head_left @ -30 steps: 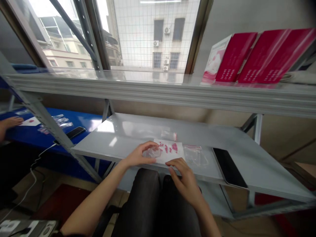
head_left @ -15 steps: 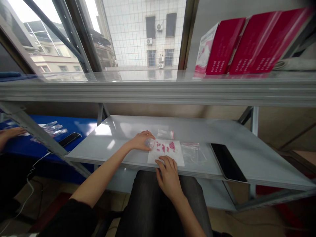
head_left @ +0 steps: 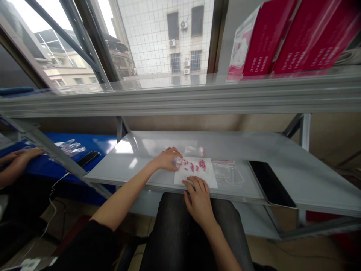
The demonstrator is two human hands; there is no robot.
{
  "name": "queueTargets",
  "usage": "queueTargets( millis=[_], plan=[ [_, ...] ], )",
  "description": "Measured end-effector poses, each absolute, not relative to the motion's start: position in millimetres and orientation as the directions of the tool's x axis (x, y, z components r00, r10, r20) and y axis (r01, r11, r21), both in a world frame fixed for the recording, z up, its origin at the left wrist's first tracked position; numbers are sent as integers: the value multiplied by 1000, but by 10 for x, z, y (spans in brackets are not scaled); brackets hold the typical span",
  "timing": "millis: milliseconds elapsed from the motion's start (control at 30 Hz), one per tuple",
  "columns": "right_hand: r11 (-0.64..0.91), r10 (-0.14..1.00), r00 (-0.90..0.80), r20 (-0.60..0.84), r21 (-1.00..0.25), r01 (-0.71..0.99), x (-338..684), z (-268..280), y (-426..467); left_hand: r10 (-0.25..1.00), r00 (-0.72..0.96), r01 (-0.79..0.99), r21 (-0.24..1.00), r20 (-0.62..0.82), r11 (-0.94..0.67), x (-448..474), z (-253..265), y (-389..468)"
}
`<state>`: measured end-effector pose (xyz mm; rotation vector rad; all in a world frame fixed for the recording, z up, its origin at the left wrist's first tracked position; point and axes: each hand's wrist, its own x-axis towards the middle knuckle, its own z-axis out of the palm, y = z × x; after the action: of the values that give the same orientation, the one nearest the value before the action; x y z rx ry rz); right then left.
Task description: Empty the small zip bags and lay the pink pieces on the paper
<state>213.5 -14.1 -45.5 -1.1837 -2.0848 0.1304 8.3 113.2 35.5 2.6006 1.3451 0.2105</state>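
Observation:
My left hand (head_left: 169,158) is closed at the left edge of a white sheet of paper (head_left: 211,182), fingers and thumb around a small clear plastic bag (head_left: 177,162) with a reddish line along its opening. Small pink pieces lie on the sheet in several little groups, and a larger cluster of pink pieces (head_left: 202,163) sits toward its right. At the front edge of the paper rests my right hand (head_left: 199,197), palm down with its fingers apart and nothing in them.
Behind the paper lies a clear zip bag (head_left: 193,151); more clear bags (head_left: 226,172) lie to its right. Farther right is a dark tablet (head_left: 271,184). Red boxes (head_left: 267,41) stand on the shelf (head_left: 180,98) above. At left, another person's hands (head_left: 24,158) are over a blue table (head_left: 105,140).
The camera view has tilted and shifted, so everything appears farther right. My hands stay nearly in place against the paper. More of the other person's hands shows at left.

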Motion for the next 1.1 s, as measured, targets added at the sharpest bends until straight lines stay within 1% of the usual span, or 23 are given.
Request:
queueTargets(
  millis=[267, 500, 600, 733, 800, 867, 900, 967, 1000, 1033, 1067, 1100],
  plan=[
    [566, 790, -317, 525, -424, 707, 2128, -456, -142, 835, 550, 819, 183, 16, -544, 138, 406, 1098],
    [567, 789, -315, 528, -425, 706, 2128, -472, -136, 839, 542, 832, 110, 48, -544, 256, 500, 1026],
    [566, 788, -307, 533, -431, 703, 2123, -471, -137, 842, 535, 835, 107, 73, -539, 285, 525, 1005],
    [586, 769, -265, 581, -477, 655, 2132, -484, -140, 854, 501, 842, 149, 140, -519, 239, 558, 975],
    [602, 755, -188, 629, -548, 581, 2148, -500, -140, 863, 464, 847, 185, 199, -498, 206, 567, 912],
    [573, 769, -39, 638, -662, 483, 2160, -512, -141, 872, 402, 854, 230, 278, -467, 220, 544, 774],
    [541, 790, 43, 611, -729, 418, 2159, -513, -143, 875, 358, 857, 257, 327, -447, 258, 509, 671],
    [460, 852, 157, 500, -856, 235, 2142, -490, -154, 865, 275, 852, 310, 419, -421, 408, 383, 407],
    [417, 885, 170, 434, -900, 126, 2128, -463, -166, 856, 209, 843, 356, 473, -403, 513, 293, 255],
    [375, 915, 154, 374, -927, 25, 2114, -427, -183, 832, 90, 789, 470, 548, -395, 630, 193, 97],
    [329, 939, 120, 322, -943, -52, 2106, -380, -204, 812, -2, 736, 551, 584, -395, 749, 90, -59],
    [285, 957, 81, 278, -953, -102, 2107, -326, -230, 801, -62, 690, 605, 596, -397, 860, -9, -207]
  ],
)
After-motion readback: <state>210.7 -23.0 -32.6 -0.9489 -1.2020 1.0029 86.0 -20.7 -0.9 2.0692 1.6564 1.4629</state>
